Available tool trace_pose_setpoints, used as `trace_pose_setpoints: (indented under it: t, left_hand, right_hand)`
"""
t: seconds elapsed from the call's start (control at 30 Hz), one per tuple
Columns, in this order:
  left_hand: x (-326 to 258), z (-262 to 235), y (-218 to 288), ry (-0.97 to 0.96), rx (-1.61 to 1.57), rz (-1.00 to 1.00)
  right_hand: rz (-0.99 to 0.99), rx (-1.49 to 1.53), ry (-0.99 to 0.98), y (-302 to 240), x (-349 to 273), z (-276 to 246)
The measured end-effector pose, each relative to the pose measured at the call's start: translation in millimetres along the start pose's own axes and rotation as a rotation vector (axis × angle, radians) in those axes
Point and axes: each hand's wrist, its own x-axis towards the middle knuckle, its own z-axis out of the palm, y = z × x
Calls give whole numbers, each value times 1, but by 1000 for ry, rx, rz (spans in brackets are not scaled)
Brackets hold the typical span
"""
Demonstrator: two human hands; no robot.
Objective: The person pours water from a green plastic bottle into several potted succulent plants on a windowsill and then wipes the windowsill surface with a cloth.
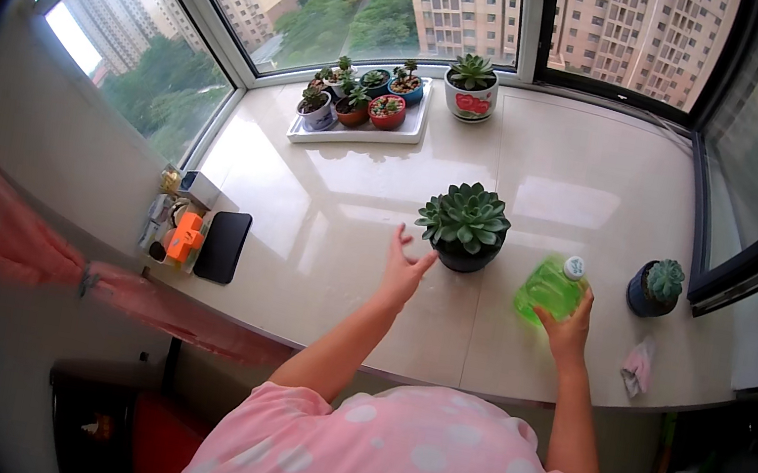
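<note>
A green rosette succulent in a dark pot (467, 223) stands mid-sill. Just to its left, my left hand (406, 269) is raised with fingers spread and nothing in it; whether a fingertip touches the pot I cannot tell. To the right of the plant, my right hand (568, 326) is wrapped around the side of a clear bottle of bright green liquid (546, 289). The bottle has a white cap and leans slightly; whether its base rests on the sill is not plain.
A white tray (356, 136) of several small potted succulents and a white-and-red pot (469, 103) line the window. At right are a blue-potted succulent (656, 288) and a crumpled pink-white cloth (637, 368). A black phone (223, 247) lies at left beside small items with an orange box (186, 236).
</note>
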Motion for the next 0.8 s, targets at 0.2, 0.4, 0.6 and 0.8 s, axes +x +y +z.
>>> trace_pose_setpoints:
  t: [0.2, 0.4, 0.6, 0.8]
  left_hand:
    - [4, -12, 46, 76, 637, 963]
    - [22, -4, 50, 54, 849, 1195]
    - [31, -2, 53, 40, 838, 1231]
    - [29, -9, 52, -7, 868, 1222]
  right_hand:
    - [15, 13, -1, -6, 0, -3]
    - [-33, 24, 3, -6, 0, -3]
    - [-74, -34, 34, -8, 1, -3]
    - [-28, 37, 25, -4, 0, -1]
